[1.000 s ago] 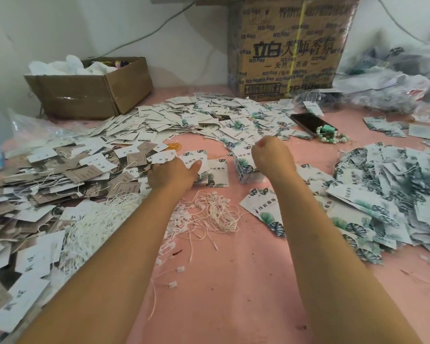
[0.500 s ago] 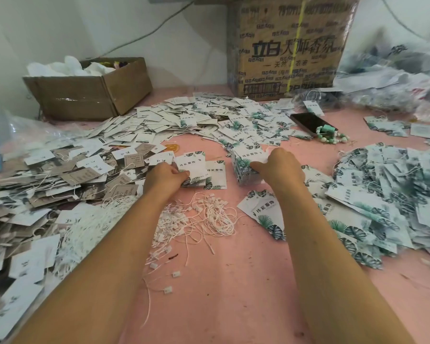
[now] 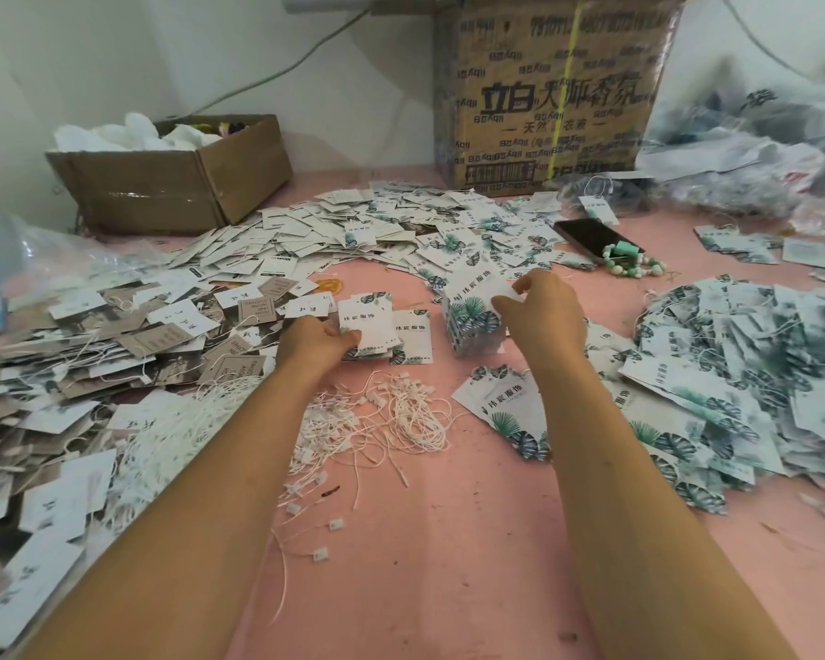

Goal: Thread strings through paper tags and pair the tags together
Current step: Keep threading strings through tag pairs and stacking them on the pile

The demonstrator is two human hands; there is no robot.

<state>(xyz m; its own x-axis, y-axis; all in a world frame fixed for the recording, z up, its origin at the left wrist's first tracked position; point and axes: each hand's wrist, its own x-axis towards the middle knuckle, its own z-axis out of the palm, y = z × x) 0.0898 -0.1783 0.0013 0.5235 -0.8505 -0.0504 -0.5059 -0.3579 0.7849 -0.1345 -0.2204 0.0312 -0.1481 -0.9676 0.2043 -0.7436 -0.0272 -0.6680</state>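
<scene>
My left hand (image 3: 317, 339) pinches the near edge of a white leaf-printed tag (image 3: 367, 321) that lies on a few like tags. My right hand (image 3: 541, 312) curls its fingers on the top tag of a tall stack of leaf tags (image 3: 467, 316) at the middle of the pink table. A tangle of white strings with small plastic locks (image 3: 391, 416) lies in front of both hands. More leaf tags (image 3: 501, 402) lie between my forearms.
Heaps of brown and white tags (image 3: 115, 345) cover the left, white tags (image 3: 353, 231) spread at the back, and strung leaf tags (image 3: 753, 369) pile on the right. A phone (image 3: 591, 238) with green beads, two cardboard boxes (image 3: 177, 178) (image 3: 553, 92) and plastic bags (image 3: 753, 150) stand behind.
Both hands have dropped toward the table and nearer me. The left hand now pinches a flat leaf tag, and the right hand has settled on top of the tall tag stack.
</scene>
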